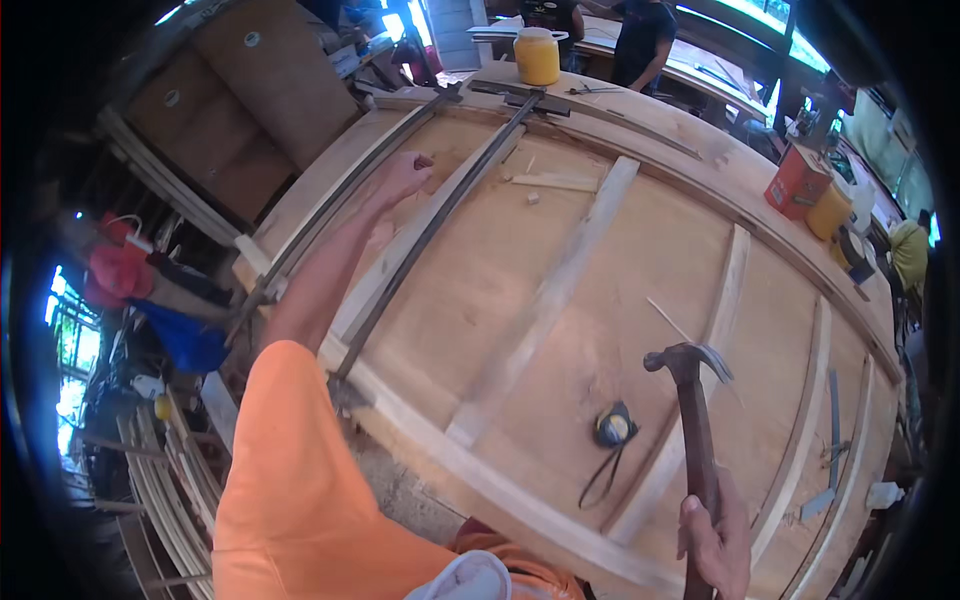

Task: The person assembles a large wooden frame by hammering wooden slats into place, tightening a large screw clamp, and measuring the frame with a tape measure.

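A claw hammer (692, 420) stands head up in my right hand (722, 540), whose fingers wrap its dark handle. My left arm reaches far over the wooden frame (480, 490) on the plywood sheet (440, 290). At its end my left hand (405, 178) is closed, fingers curled, between two long metal bar clamps; whatever it may hold is too small to make out. The nearer bar clamp (430, 235) runs along a wooden slat, just right of this hand. A tape measure (614, 427) with a black strap lies on the plywood, left of the hammer.
Offcuts (555, 182) and a thin stick (668, 318) lie among the slats. A yellow jug (537, 57) stands at the far edge; a red box (797, 182) and containers stand far right. A metal square (818, 503) lies at right. Two people are beyond the table.
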A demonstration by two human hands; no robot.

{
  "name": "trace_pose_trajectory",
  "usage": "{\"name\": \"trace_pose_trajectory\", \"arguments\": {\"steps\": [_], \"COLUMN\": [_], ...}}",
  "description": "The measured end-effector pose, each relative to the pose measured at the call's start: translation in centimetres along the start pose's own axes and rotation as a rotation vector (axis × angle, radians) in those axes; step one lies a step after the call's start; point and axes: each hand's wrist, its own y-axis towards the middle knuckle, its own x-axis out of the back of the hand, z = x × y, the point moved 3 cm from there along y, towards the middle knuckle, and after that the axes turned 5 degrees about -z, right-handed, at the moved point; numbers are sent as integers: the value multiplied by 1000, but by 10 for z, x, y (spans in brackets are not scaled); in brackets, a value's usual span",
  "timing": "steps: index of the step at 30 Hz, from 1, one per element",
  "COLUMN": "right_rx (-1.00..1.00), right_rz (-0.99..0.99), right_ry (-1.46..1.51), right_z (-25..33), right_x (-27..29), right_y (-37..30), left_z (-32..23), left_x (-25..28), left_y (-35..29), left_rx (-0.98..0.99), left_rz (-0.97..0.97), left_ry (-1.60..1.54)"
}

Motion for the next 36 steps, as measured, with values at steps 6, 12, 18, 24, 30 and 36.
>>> {"name": "trace_pose_trajectory", "arguments": {"steps": [6,12,18,24,30,36], "right_rx": [156,419,598,619,519,258], "right_rz": [-143,-205,-288,-433,-499,-135], "right_ry": [-325,-336,-506,-488,-469,-493], "right_z": [63,147,168,188,176,200], "right_x": [-25,-82,-136,-156,-161,-171], "right_y": [119,298,456,483,530,522], "left_z": [29,17,43,1,-5,33], "left_x": [-116,-156,-159,-148,-144,-146], "left_y": [87,95,94,80,76,85], "left_rx": [-80,-106,-275,-78,-119,-147], "left_rz": [138,289,233,340,302,231], "left_ry": [22,-22,-80,-184,-173,-34]}}
